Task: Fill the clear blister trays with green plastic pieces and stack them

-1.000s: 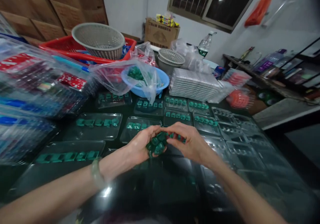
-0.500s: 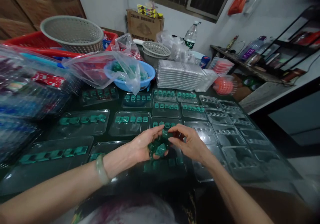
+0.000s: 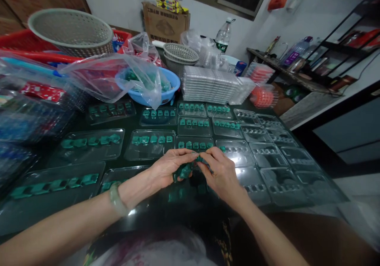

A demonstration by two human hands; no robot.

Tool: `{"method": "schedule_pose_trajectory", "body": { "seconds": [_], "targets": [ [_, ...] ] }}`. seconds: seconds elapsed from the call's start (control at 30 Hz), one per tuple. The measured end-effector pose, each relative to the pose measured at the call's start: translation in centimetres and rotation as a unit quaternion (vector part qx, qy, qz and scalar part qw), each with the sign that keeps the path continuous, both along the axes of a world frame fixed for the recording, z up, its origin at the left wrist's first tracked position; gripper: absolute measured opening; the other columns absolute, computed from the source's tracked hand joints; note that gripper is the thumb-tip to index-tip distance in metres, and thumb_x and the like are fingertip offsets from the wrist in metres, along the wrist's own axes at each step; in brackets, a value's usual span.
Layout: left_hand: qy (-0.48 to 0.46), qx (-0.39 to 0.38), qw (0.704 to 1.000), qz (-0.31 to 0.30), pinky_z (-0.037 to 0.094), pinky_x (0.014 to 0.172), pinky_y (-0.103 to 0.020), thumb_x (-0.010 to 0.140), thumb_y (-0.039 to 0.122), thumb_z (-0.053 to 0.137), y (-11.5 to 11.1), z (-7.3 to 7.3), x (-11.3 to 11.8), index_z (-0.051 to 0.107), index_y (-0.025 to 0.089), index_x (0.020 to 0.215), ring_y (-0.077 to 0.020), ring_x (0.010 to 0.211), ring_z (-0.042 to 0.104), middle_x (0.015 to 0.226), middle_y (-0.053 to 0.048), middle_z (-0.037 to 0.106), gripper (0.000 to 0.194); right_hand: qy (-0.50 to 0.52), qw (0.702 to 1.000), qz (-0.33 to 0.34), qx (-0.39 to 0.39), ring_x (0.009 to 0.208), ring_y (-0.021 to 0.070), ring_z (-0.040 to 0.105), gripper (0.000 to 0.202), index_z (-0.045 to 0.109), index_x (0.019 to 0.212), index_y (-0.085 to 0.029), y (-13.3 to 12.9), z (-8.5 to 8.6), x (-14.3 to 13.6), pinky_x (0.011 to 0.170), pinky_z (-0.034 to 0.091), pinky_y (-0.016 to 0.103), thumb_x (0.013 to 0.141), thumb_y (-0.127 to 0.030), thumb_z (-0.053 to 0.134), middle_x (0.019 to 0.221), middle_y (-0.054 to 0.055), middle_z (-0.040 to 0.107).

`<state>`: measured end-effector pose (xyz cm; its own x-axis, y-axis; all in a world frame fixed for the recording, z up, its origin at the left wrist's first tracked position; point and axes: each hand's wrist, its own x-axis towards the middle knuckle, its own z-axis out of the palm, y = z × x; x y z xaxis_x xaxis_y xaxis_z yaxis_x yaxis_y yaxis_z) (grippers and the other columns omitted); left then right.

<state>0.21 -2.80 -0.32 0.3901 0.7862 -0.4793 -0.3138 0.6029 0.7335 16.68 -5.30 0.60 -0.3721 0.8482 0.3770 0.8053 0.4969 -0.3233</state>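
My left hand [image 3: 173,164], with a pale bangle [image 3: 116,202] at the wrist, is curled around several shiny green faceted pieces [image 3: 184,171]. Fingertips of my right hand [image 3: 221,171] meet those of the left and pinch a green piece [image 3: 200,159], mostly hidden by the fingers. Just beyond both hands lies a clear plastic tray [image 3: 194,139] with a row of green pieces in its slots. To its right, another clear tray [image 3: 237,155] shows a green piece at the left end of its row. More filled trays, such as this one [image 3: 151,149], spread out leftward.
A blue basin [image 3: 175,84] of green pieces under clear plastic stands at the back. Beside it are stacked clear trays [image 3: 208,84]. Grey baskets [image 3: 74,32], a carton [image 3: 164,22] and a bottle [image 3: 223,36] stand behind. Packaged goods [image 3: 32,99] pile up at left.
My hands have come together, the right fingertips now touching the left's around a green piece. The left hand has closed more over its pieces. The view has shifted slightly.
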Motion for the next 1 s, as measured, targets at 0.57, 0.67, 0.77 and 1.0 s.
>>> {"method": "schedule_pose_trajectory", "body": {
  "seconds": [0.57, 0.67, 0.77, 1.0],
  "targets": [
    [-0.015, -0.056, 0.998, 0.036, 0.043, 0.046, -0.02, 0.057, 0.014, 0.069, -0.8, 0.4, 1.8, 0.055, 0.015, 0.06, -0.0105, 0.053, 0.055, 0.062, 0.003, 0.053, 0.015, 0.165, 0.986, -0.022, -0.006, 0.07, 0.0133, 0.049, 0.013, 0.056, 0.087, -0.018, -1.9, -2.7, 1.1, 0.064, 0.042, 0.026, 0.078, -0.019, 0.048, 0.079, 0.004, 0.051],
    [-0.005, -0.062, 0.997, 0.054, 0.044, 0.047, -0.02, 0.057, 0.013, 0.07, -1.2, 1.0, 2.0, 0.054, 0.015, 0.061, -0.0098, 0.053, 0.055, 0.062, 0.002, 0.053, 0.016, 0.182, 0.983, -0.028, 0.008, 0.069, 0.013, 0.05, 0.011, 0.056, 0.085, -0.018, -2.2, -2.6, 0.8, 0.064, 0.043, 0.026, 0.076, -0.018, 0.049, 0.078, 0.004, 0.051],
    [-0.009, -0.057, 0.998, 0.03, 0.041, 0.041, -0.019, 0.061, 0.015, 0.066, -0.9, 1.8, 1.1, 0.053, 0.014, 0.061, -0.0098, 0.049, 0.053, 0.059, 0.0, 0.051, 0.014, 0.202, 0.978, -0.044, 0.001, 0.067, 0.0123, 0.05, 0.011, 0.058, 0.082, -0.018, -2.3, -2.7, 1.6, 0.063, 0.043, 0.024, 0.075, -0.018, 0.05, 0.077, 0.003, 0.053],
    [-0.049, 0.042, 0.995, 0.072, 0.025, 0.029, -0.012, 0.071, 0.016, 0.057, 1.9, 3.3, -3.8, 0.051, 0.014, 0.066, -0.0051, 0.045, 0.043, 0.062, 0.001, 0.047, 0.008, 0.286, 0.928, -0.214, -0.111, 0.062, 0.0142, 0.051, 0.018, 0.062, 0.078, -0.016, -0.8, -5.1, 8.4, 0.057, 0.042, 0.027, 0.073, -0.031, 0.054, 0.068, 0.003, 0.059]
  ]
}}
